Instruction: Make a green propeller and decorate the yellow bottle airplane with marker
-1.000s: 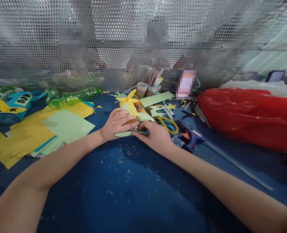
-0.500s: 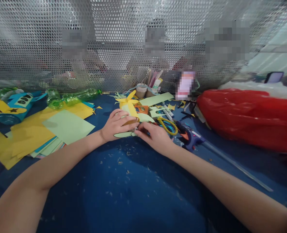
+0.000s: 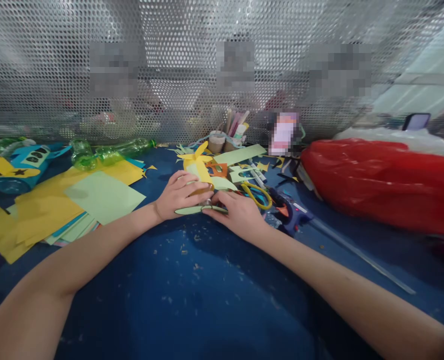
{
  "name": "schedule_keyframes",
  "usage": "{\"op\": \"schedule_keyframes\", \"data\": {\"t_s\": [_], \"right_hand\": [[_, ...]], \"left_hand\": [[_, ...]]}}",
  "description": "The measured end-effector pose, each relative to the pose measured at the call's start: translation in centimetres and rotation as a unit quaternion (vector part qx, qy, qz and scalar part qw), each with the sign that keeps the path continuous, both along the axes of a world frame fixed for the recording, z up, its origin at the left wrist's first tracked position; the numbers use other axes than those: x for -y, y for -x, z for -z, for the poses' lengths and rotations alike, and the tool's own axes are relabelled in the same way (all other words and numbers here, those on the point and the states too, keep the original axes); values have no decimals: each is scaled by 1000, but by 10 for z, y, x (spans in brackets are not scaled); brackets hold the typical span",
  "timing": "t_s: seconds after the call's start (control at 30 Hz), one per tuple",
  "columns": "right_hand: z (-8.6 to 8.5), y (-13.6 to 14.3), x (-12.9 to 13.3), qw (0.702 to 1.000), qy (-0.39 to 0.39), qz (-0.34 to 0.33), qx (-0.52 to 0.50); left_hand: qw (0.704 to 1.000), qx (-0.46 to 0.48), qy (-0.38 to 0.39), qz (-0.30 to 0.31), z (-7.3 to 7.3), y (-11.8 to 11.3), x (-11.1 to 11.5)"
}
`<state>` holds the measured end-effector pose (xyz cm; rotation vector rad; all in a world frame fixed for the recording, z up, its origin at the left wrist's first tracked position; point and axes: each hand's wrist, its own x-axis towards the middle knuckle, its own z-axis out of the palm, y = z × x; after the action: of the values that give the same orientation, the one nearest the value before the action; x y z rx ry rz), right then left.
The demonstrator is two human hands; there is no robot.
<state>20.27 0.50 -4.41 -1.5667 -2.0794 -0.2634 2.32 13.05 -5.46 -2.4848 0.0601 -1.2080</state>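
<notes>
My left hand is wrapped round a yellow paper-covered bottle craft, whose far end bears a yellow petal-shaped piece. At the near end a pale green paper piece lies across the bottle's neck. The thumb and fingers of my right hand pinch the right part of this green piece. Both hands are close together above the blue table, and their fingers partly cover the bottle.
Yellow and green paper sheets and green bottles lie left, beside a blue paper craft. Right are yellow-handled scissors, a glue gun with a long glue stick, and a red plastic bag. Mesh stands behind.
My right fingers have shifted slightly left and now lie along the green paper piece, with more of it showing on the right. My left hand keeps its hold on the bottle craft.
</notes>
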Motion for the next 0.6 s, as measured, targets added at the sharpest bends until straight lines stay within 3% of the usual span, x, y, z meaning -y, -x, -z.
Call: {"op": "schedule_keyframes", "data": {"t_s": [0.33,0.47,0.6], "right_hand": [[3,-6,4,999,36,-37,-12],[7,-8,7,998,37,-41,-18],[8,-7,10,997,55,-35,-41]], "left_hand": [[996,-87,-20,21,-3,3,0],[992,-123,7,11,-11,8,-7],[994,-89,37,50,-21,18,-21]]}}
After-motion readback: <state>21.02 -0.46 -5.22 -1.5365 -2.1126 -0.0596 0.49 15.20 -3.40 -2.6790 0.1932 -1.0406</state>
